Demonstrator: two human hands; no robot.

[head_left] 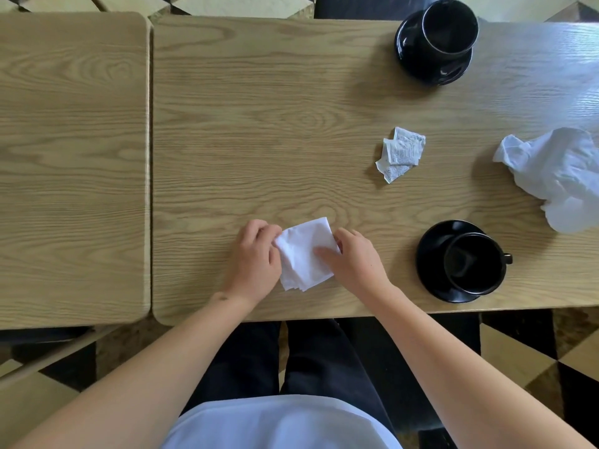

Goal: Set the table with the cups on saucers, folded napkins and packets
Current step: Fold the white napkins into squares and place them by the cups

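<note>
A white folded napkin (pixel 303 254) lies near the front edge of the wooden table (pixel 259 124). My left hand (pixel 254 259) pinches its left edge. My right hand (pixel 355 260) presses fingers flat on its right side. A black cup (pixel 471 264) stands on a black saucer (pixel 431 251) to the right of my hands. Another black cup (pixel 449 27) on a black saucer (pixel 408 50) stands at the far edge. Several white packets (pixel 400 153) lie in a small heap mid-table. A crumpled white napkin (pixel 557 176) lies at the right.
A second wooden table (pixel 71 157) abuts on the left with a narrow gap between. Chequered floor shows beyond the far edge and below the near edge. A chair frame (pixel 48 361) stands at the lower left.
</note>
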